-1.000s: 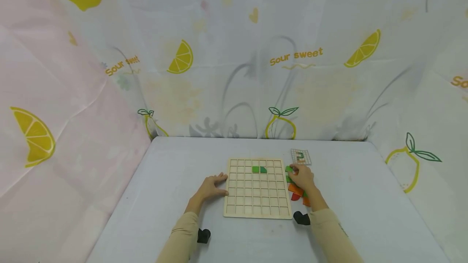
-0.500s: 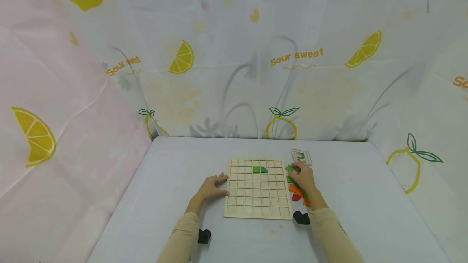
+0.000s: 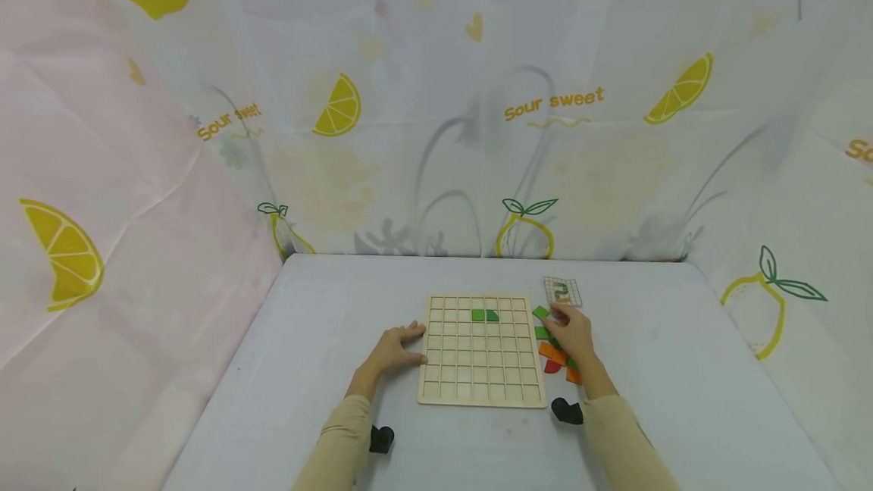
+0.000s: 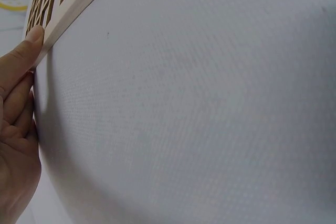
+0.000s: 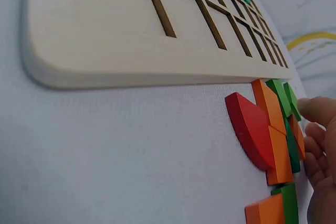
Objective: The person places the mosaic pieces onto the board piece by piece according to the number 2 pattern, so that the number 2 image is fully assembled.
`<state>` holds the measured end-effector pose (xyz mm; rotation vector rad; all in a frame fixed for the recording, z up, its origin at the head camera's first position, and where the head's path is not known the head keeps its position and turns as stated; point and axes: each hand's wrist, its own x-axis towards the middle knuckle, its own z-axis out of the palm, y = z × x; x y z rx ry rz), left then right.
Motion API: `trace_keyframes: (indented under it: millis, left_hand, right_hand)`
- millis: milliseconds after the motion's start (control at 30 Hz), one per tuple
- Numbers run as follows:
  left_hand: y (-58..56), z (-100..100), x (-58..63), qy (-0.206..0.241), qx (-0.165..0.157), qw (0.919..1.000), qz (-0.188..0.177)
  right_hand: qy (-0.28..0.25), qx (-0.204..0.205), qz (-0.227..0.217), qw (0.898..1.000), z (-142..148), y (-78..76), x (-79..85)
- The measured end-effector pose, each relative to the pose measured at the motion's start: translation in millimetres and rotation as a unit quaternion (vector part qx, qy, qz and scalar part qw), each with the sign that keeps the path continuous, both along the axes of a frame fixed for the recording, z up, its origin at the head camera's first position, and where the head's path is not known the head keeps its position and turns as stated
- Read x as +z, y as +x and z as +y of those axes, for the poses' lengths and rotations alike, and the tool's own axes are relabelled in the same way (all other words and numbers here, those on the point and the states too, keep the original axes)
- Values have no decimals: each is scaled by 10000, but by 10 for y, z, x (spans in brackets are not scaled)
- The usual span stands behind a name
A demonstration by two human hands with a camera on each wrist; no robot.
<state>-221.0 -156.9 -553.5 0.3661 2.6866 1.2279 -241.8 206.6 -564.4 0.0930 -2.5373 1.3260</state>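
Note:
A square wooden grid board (image 3: 464, 354) lies on the white table. One light green square tile (image 3: 478, 315) and a dark green rounded tile (image 3: 492, 315) sit side by side in its upper cells. My left hand (image 3: 392, 349) touches the board's left edge with thumb and fingers spread; in the left wrist view, the thumb (image 4: 34, 35) rests on the rim. Right of the board, my right hand (image 3: 573, 333) hovers low over loose tiles, its fingertips beside a light green tile (image 3: 541, 312). In the right wrist view, a finger (image 5: 312, 109) appears close to the green tiles; contact is unclear.
Loose orange tiles (image 3: 552, 353), a red curved tile (image 3: 552, 366) and green tiles (image 3: 541, 333) lie along the board's right side. A small patterned card (image 3: 562, 292) lies behind them. Black wrist-camera parts (image 3: 382, 439) show near the sleeves. A lemon-print curtain (image 3: 423, 173) hangs behind the table.
My right hand has shifted slightly right, uncovering more of the light green tile, which has turned and moved a little. The left hand and the board have stayed put.

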Motion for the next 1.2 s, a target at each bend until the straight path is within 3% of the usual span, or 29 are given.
trace_keyframes:
  millis: [200,467,633,1200]
  left_hand:
    - [-10,-9,12,13,44,10000,-43]
    - [-18,-16,-8,14,-1,10000,2]
    - [-11,-11,-28,60,-2,10000,-38]
    - [2,-7,-9,-6,-6,10000,27]
  right_hand:
    - [144,-69,-287,9995,153,158,22]
    - [602,480,-715,9945,321,372,97]
    - [730,555,-709,9933,335,452,81]
    - [1207,186,-244,9922,190,414,-26]
